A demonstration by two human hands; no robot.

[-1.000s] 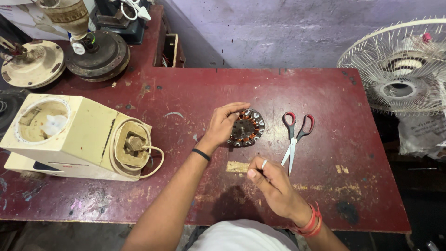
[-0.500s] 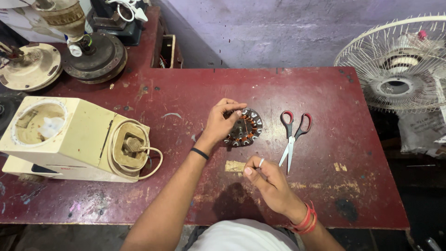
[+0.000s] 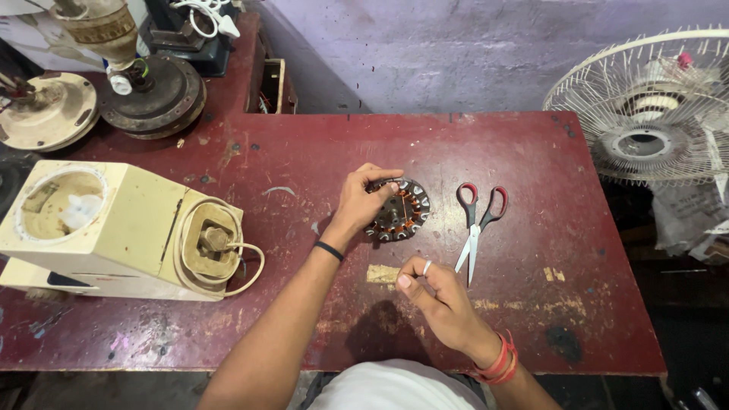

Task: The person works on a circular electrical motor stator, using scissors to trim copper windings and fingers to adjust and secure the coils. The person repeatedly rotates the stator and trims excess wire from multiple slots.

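Head view, looking down. My left hand point(image 3: 363, 199) rests on the upper left rim of a round motor stator point(image 3: 400, 210), fingers curled over its edge and gripping it; the stator lies flat near the middle of the red worktable point(image 3: 531, 152). My right hand point(image 3: 437, 292) hovers nearer my body, thumb and forefinger pinched together; I cannot tell whether something fine, such as a wire, is held between them.

Handling, as a judgement: the stator looks like a stack of steel plates with copper windings point(image 3: 402, 216) between the poles, so it should be stiff, fairly heavy for its size and unlikely to slide. The thin windings seem the fragile part; the outer rim, where my left fingers point(image 3: 380, 181) sit, is the safe place to hold.

Surroundings: red-handled scissors point(image 3: 477, 224) lie just beside the stator on its right, closed, tips toward me. A cream appliance housing point(image 3: 114, 228) with a looped cord point(image 3: 243, 266) lies on its side at the left, well apart. A wire fan guard point(image 3: 653, 106) stands off the table's right edge, and round motor parts point(image 3: 152, 91) lie at the far left. Nothing stands between my hands and the stator.
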